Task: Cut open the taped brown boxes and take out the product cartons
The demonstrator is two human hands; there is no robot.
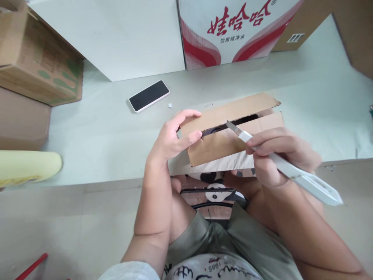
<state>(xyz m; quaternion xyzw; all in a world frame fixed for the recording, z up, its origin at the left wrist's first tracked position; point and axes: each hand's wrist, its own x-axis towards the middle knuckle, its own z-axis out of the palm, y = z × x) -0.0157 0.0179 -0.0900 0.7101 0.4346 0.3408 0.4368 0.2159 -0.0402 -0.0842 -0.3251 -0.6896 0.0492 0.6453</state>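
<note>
A small brown cardboard box [233, 109] lies near the front edge of the table, its two top flaps slightly parted. Something dark shows through the gap, too hidden to name. My left hand [171, 136] grips the box's left end, with the thumb at the near flap and the index finger on the far one. In my right hand [279, 151] is a white utility knife [305, 177], closed in my fingers. Its short metal blade is out and points up and left, over the gap between the flaps.
A phone [149, 96] lies face up on the pale-covered table [99, 144], a tiny white piece [170, 105] beside it. Along the back stand a white box [122, 39] and a red-and-white water carton [233, 35]. Cardboard boxes [43, 58] and a yellow object [29, 165] are at left.
</note>
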